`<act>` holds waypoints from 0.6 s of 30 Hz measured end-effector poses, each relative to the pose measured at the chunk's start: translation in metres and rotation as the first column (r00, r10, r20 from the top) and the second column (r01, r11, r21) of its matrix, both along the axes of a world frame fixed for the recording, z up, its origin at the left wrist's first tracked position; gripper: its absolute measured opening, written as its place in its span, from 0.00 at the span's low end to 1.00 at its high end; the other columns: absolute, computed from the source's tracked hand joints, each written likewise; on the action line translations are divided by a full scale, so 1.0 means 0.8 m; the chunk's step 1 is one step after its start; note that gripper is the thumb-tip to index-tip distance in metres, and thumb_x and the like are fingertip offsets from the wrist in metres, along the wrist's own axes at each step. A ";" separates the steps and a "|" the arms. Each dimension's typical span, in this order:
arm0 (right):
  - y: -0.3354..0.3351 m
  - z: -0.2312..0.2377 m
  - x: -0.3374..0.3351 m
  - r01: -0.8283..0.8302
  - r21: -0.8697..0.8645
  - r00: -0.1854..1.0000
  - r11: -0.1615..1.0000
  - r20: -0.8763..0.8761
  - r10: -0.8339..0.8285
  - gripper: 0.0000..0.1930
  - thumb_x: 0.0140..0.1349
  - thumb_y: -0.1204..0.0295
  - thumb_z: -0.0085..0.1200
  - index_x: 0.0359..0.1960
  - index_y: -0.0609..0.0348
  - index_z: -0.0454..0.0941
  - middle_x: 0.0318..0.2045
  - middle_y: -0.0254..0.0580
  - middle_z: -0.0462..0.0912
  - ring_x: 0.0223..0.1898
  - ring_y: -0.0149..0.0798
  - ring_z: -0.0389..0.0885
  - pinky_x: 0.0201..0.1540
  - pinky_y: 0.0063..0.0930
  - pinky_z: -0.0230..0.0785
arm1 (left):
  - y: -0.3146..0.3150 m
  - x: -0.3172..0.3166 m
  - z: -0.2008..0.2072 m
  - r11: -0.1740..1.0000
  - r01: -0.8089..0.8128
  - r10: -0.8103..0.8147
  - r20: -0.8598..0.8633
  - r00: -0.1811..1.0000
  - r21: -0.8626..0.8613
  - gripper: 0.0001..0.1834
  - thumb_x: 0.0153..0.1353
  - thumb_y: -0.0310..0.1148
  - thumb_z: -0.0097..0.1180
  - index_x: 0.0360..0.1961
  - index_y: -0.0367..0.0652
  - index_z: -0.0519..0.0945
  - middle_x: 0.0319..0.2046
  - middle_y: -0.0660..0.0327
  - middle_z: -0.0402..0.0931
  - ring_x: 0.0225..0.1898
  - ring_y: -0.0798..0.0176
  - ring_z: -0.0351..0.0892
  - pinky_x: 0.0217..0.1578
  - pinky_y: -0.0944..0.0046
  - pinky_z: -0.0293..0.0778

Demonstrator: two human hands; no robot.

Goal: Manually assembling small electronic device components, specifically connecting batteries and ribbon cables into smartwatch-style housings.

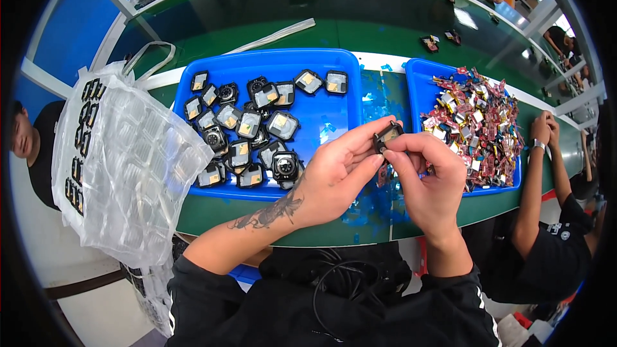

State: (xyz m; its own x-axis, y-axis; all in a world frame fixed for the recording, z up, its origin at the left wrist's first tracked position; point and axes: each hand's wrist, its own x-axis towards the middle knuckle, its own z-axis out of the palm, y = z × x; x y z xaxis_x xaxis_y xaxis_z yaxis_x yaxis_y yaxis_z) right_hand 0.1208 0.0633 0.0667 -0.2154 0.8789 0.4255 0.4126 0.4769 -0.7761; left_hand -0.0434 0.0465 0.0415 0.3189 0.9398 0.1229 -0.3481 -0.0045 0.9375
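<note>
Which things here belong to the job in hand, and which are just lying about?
Likely the job:
- black casing, held by left hand and right hand
- watch-like casings in left tray
- small parts in right tray

Apparently lying about:
- pale strip
- blue scraps
- translucent packaging

In front of me runs a green bench [315, 236], bare along the edge nearest my body. The left blue tray [337, 112] and the right blue tray [415, 90], 2 in all, rest on it with a gap between. Blue film scraps [364, 214] litter that gap. Behind, I see a white rail [380, 61], and past it a glossy green surface [366, 32] bearing a long pale strip [273, 35] and several small parts [430, 43], most toward my right.
</note>
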 end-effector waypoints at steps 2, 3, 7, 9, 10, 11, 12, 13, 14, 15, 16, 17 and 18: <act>-0.001 0.003 -0.001 -0.031 -0.083 0.998 0.996 -0.056 0.027 0.05 0.54 0.85 0.61 0.32 0.66 0.80 0.24 0.30 0.76 0.22 0.20 0.61 0.25 0.17 0.54 | 0.000 0.000 -0.001 1.000 0.008 -0.007 0.013 1.000 -0.023 0.28 0.67 0.17 0.43 0.68 0.30 0.57 0.65 0.50 0.63 0.64 0.60 0.66 0.63 0.62 0.63; 0.000 0.003 0.000 -0.028 -0.083 0.998 0.996 -0.055 0.023 0.05 0.54 0.85 0.61 0.32 0.66 0.80 0.24 0.30 0.76 0.22 0.20 0.61 0.25 0.17 0.54 | 0.000 0.001 -0.002 1.000 0.011 -0.011 0.014 1.000 -0.023 0.28 0.67 0.17 0.43 0.68 0.30 0.57 0.65 0.50 0.63 0.64 0.60 0.66 0.63 0.62 0.63; 0.003 0.002 0.000 0.002 -0.043 1.000 0.999 -0.009 -0.002 0.06 0.50 0.80 0.64 0.29 0.59 0.81 0.22 0.34 0.79 0.18 0.28 0.65 0.20 0.23 0.57 | -0.001 0.005 -0.005 1.000 -0.008 0.008 0.002 1.000 0.030 0.28 0.68 0.18 0.43 0.69 0.33 0.57 0.65 0.53 0.65 0.61 0.65 0.69 0.59 0.66 0.67; 0.005 0.004 0.001 0.005 -0.026 1.000 1.000 0.023 -0.005 0.06 0.50 0.80 0.65 0.28 0.58 0.81 0.22 0.34 0.79 0.18 0.29 0.66 0.21 0.24 0.58 | -0.002 0.005 -0.006 0.999 -0.013 0.013 0.003 1.000 0.037 0.28 0.68 0.18 0.42 0.69 0.33 0.57 0.65 0.53 0.64 0.61 0.65 0.69 0.59 0.66 0.67; 0.005 0.005 0.002 0.004 0.000 0.998 1.000 0.063 -0.004 0.06 0.49 0.80 0.65 0.27 0.57 0.81 0.22 0.34 0.79 0.18 0.31 0.67 0.22 0.26 0.58 | -0.002 0.003 -0.005 0.999 0.000 0.002 -0.034 0.999 0.048 0.28 0.68 0.18 0.42 0.69 0.33 0.57 0.65 0.53 0.64 0.61 0.65 0.69 0.59 0.67 0.66; 0.006 0.006 0.003 0.005 0.026 0.994 1.000 0.105 -0.008 0.06 0.48 0.79 0.65 0.26 0.56 0.81 0.21 0.34 0.79 0.19 0.33 0.68 0.23 0.28 0.59 | -0.002 0.002 -0.004 0.998 0.016 -0.012 -0.069 0.998 0.057 0.27 0.69 0.18 0.41 0.69 0.33 0.57 0.65 0.54 0.64 0.61 0.66 0.68 0.59 0.67 0.66; 0.007 0.009 0.005 0.009 0.024 0.994 1.000 0.105 -0.012 0.06 0.48 0.79 0.65 0.26 0.56 0.81 0.21 0.34 0.79 0.19 0.33 0.68 0.23 0.28 0.59 | -0.002 0.001 -0.003 0.998 0.020 -0.016 -0.070 0.997 0.055 0.27 0.69 0.18 0.41 0.69 0.33 0.57 0.65 0.54 0.64 0.61 0.66 0.68 0.59 0.67 0.66; 0.008 0.011 0.007 -0.010 0.078 0.986 0.997 0.168 -0.003 0.06 0.47 0.79 0.65 0.26 0.55 0.80 0.21 0.33 0.77 0.20 0.34 0.69 0.25 0.29 0.59 | -0.002 0.000 -0.002 0.998 0.021 -0.015 -0.110 0.994 0.057 0.27 0.69 0.19 0.41 0.69 0.34 0.57 0.65 0.54 0.65 0.59 0.68 0.70 0.57 0.69 0.67; 0.009 0.012 0.008 -0.035 0.132 0.973 0.991 0.230 0.004 0.07 0.46 0.79 0.66 0.25 0.54 0.80 0.20 0.32 0.76 0.22 0.36 0.70 0.28 0.30 0.59 | -0.003 -0.001 -0.001 0.998 0.021 -0.011 -0.152 0.988 0.060 0.27 0.69 0.20 0.41 0.69 0.34 0.58 0.64 0.55 0.66 0.56 0.71 0.71 0.54 0.70 0.68; 0.008 0.012 0.007 -0.033 0.131 0.974 0.991 0.227 0.002 0.07 0.46 0.79 0.66 0.25 0.54 0.80 0.20 0.32 0.76 0.22 0.36 0.70 0.28 0.30 0.59 | -0.003 -0.002 -0.001 0.998 0.023 -0.014 -0.154 0.988 0.059 0.27 0.69 0.20 0.41 0.69 0.34 0.58 0.64 0.55 0.66 0.56 0.71 0.71 0.54 0.70 0.68; 0.008 0.011 0.005 -0.030 0.186 0.968 0.982 0.251 -0.018 0.07 0.45 0.79 0.66 0.25 0.54 0.80 0.20 0.32 0.75 0.23 0.36 0.71 0.30 0.30 0.59 | -0.002 -0.003 -0.002 0.998 0.006 0.005 -0.183 0.983 0.059 0.26 0.69 0.21 0.42 0.68 0.33 0.59 0.63 0.55 0.68 0.54 0.72 0.71 0.53 0.71 0.68; 0.008 0.011 0.004 -0.027 0.241 0.961 0.970 0.274 -0.041 0.08 0.44 0.79 0.66 0.25 0.53 0.81 0.21 0.33 0.74 0.25 0.37 0.71 0.32 0.31 0.59 | -0.002 -0.003 -0.004 0.998 -0.011 0.023 -0.211 0.977 0.058 0.26 0.69 0.21 0.43 0.68 0.32 0.60 0.61 0.55 0.69 0.52 0.73 0.71 0.52 0.71 0.69; 0.008 0.011 0.005 -0.024 0.238 0.961 0.971 0.272 -0.043 0.08 0.44 0.79 0.66 0.25 0.53 0.81 0.21 0.33 0.74 0.25 0.37 0.71 0.32 0.31 0.59 | -0.001 -0.002 -0.005 0.998 -0.008 0.020 -0.214 0.977 0.056 0.26 0.69 0.21 0.43 0.68 0.32 0.60 0.61 0.55 0.69 0.52 0.73 0.71 0.52 0.71 0.69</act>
